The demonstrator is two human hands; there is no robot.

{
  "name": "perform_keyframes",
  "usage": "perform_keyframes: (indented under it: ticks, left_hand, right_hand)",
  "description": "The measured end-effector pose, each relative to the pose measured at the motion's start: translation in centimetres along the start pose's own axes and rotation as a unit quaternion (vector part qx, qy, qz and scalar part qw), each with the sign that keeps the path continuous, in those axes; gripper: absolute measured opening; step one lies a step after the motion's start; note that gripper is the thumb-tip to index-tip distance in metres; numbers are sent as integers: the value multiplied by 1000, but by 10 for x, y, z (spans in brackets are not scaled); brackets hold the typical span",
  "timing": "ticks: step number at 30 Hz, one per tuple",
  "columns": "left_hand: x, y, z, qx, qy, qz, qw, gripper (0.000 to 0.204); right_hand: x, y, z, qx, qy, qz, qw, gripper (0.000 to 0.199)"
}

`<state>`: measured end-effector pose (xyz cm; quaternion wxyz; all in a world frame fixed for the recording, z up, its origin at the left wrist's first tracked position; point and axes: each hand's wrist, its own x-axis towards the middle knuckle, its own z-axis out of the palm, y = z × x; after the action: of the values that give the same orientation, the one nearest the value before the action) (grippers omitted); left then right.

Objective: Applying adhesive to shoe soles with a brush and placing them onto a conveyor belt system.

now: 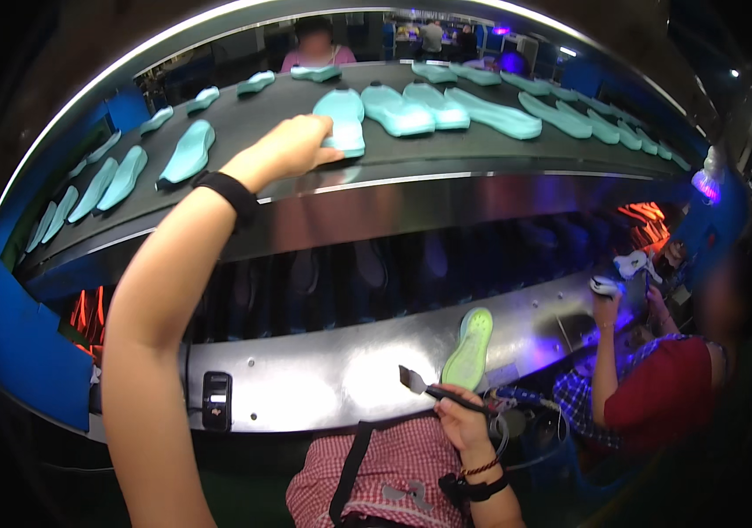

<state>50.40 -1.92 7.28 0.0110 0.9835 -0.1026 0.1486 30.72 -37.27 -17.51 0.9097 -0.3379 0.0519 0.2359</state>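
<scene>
My left hand (295, 150) is stretched far over the dark conveyor belt, its fingers closed on the near end of a turquoise shoe sole (343, 119). Close to my body, my right hand (462, 419) grips a flat brush (446, 392) with a black handle, its bristles pointing left over the metal bench. Just beyond that hand a yellow-green shoe sole (467, 350) lies on the bench.
More turquoise soles (398, 110) line the belt (257, 132) on both sides. The bench (297, 370) carries a small black device (217, 400). Glowing orange heaters (87, 319) show below the belt. A co-worker (657, 387) handles a shoe at right; another person (316, 48) is across the belt.
</scene>
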Motion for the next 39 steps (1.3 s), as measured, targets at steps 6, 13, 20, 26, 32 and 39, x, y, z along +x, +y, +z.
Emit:
perform_keyframes:
  ticks: [6, 13, 20, 26, 32, 39]
  left_hand:
    - [-100, 37, 5, -388, 328, -137, 850, 28]
    - [-241, 61, 41, -833, 82, -216, 503, 47]
    - [-358, 132, 136, -938, -107, -190, 270, 84]
    - [-348, 183, 138, -960, 20, -257, 113, 100]
    - [-351, 195, 150, -953, 22, -288, 88, 88]
    - [-342, 195, 161, -849, 159, -457, 214, 74]
  right_hand:
    - [-8, -15, -6, -102, 69, -78, 989, 20]
    - [-8, -24, 17, -74, 73, -77, 992, 19]
    - [-11, -8, 32, -84, 4, -45, 995, 19]
    - [-1, 40, 68, -251, -90, 67, 961, 20]
    - [25, 57, 86, -257, -83, 30, 962, 21]
    - [-3, 57, 113, -566, -248, -152, 771, 21]
